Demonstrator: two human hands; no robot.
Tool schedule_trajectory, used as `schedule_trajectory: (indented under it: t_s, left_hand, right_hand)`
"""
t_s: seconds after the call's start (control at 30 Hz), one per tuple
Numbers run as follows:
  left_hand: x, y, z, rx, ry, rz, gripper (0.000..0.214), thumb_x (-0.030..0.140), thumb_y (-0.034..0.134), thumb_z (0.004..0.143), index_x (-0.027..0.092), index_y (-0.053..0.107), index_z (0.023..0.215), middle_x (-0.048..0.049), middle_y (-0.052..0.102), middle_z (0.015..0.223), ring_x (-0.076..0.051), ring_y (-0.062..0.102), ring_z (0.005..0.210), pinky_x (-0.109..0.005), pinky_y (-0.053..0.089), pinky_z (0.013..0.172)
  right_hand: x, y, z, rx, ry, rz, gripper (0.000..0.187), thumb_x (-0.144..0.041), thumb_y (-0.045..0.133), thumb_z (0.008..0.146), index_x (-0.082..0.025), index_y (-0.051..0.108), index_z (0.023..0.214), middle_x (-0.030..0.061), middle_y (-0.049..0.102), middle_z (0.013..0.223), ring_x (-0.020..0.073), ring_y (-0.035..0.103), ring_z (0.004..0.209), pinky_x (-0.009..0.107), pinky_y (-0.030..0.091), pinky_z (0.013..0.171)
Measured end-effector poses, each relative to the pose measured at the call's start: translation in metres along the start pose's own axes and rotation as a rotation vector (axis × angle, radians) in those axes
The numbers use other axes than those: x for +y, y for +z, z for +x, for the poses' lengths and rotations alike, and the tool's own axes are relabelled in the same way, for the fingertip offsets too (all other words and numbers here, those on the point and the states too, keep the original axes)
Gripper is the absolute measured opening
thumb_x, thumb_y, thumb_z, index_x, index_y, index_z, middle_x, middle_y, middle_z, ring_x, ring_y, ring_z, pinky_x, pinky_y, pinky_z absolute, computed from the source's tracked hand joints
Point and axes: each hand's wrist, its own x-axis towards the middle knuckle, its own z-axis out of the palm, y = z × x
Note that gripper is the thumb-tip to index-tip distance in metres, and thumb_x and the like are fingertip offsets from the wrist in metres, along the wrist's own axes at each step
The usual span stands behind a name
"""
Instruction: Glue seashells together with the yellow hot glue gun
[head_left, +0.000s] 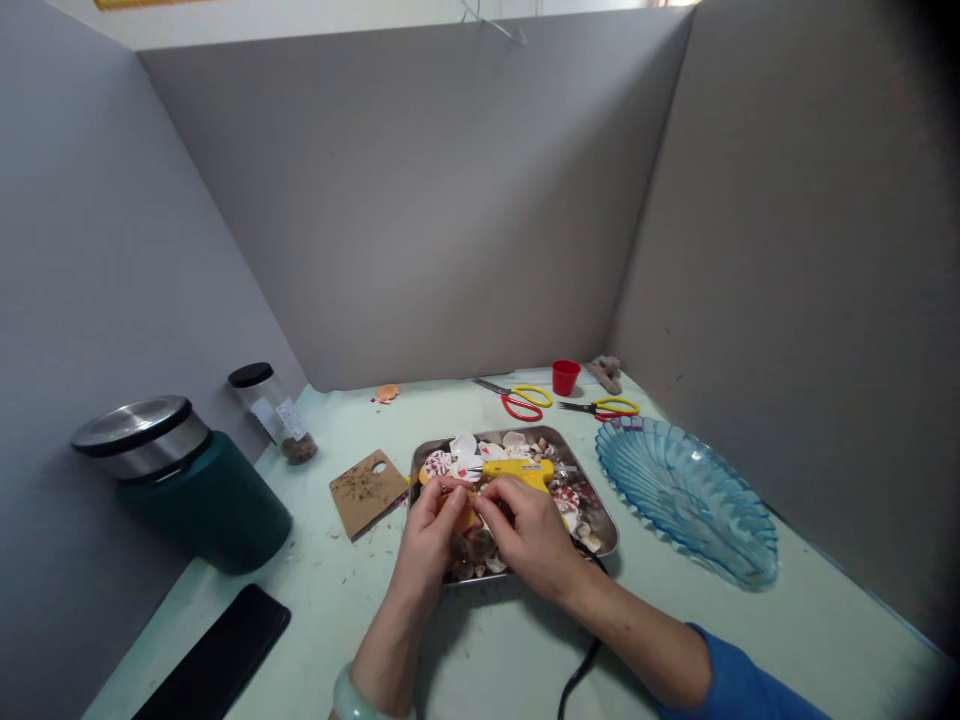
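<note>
A metal tray (596,505) full of several seashells sits in the middle of the pale green table. Over it, my left hand (431,530) pinches an orange shell piece (466,517). My right hand (529,530) is closed beside it, fingertips meeting the left hand's at the same piece. A yellow glue gun (521,471) lies across the tray just beyond my fingers, nozzle pointing left. Its black cord (577,680) runs under my right forearm toward the table's near edge.
A blue glass shell-shaped dish (686,495) lies to the right. Two pairs of scissors (525,400) (607,407) and a red cup (565,377) sit at the back. On the left are a brown card (366,492), a jar (274,410), a green lidded bin (187,490) and a black slab (217,655).
</note>
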Motion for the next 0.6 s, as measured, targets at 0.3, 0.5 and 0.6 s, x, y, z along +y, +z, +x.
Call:
schedule_trajectory:
  t_s: [0.3,0.5,0.6]
  left_hand:
    - [-0.0004,0.0009,0.0004,0.025,0.002,-0.012,0.033,0.044,0.076,0.073,0.016,0.061,0.082,0.0005,0.064,0.076,-0.011,0.056,0.066,-0.019,0.045,0.059]
    - [0.0006,0.0037,0.0003,0.047,-0.037,-0.009,0.040,0.049,0.075,0.072,0.016,0.062,0.090,-0.0006,0.063,0.078,-0.012,0.056,0.064,-0.021,0.046,0.053]
    - [-0.0011,0.0024,0.0004,0.017,-0.043,-0.017,0.039,0.048,0.075,0.072,0.016,0.061,0.088,-0.0004,0.063,0.075,-0.012,0.055,0.062,-0.023,0.047,0.054]
  right_hand:
    - [-0.0026,-0.0017,0.0010,-0.046,-0.023,-0.012,0.023,-0.026,0.050,0.096,-0.021,0.055,0.074,0.0006,0.059,0.072,0.0161,0.055,0.067,0.028,0.038,0.064]
    - [0.0007,-0.0010,0.0006,-0.046,-0.013,0.029,0.015,-0.023,0.050,0.096,-0.020,0.059,0.084,0.0016,0.063,0.078,0.0167,0.058,0.071,0.028,0.040,0.068]
    - [0.0001,-0.0017,-0.0003,-0.046,0.010,0.011,0.020,-0.024,0.050,0.096,-0.020,0.058,0.078,0.0010,0.061,0.073,0.0159,0.056,0.067,0.027,0.039,0.066]
